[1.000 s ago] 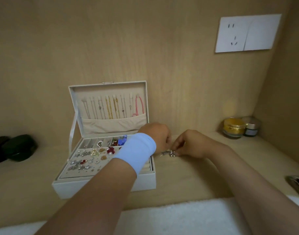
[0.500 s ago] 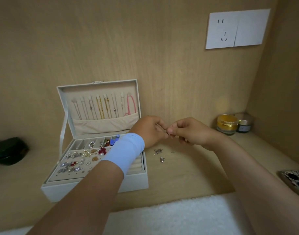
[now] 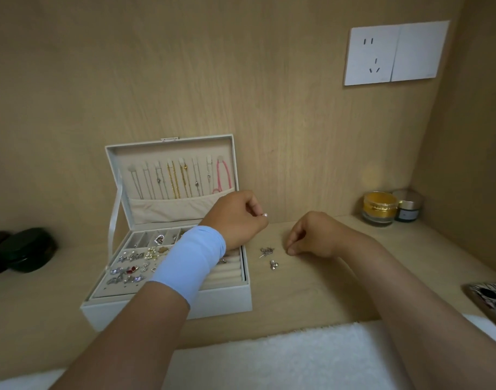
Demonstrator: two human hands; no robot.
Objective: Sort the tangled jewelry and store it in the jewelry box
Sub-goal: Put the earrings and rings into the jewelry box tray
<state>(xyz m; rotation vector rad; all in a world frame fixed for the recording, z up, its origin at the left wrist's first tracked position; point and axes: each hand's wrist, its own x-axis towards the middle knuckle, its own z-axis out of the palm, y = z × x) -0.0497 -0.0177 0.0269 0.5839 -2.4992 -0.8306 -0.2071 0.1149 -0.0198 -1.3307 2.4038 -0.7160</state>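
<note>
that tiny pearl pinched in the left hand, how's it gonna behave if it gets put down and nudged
The pearl looks round, so it would likely roll on the smooth wooden shelf. It is tiny and probably very light, so it could easily slip from the left hand pinching it at the fingertips.

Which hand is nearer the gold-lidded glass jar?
Right. The right hand sits left of the gold-lidded glass jar; the left hand, pinching a pearl stud, is farther left, by the white jewelry box.
</note>
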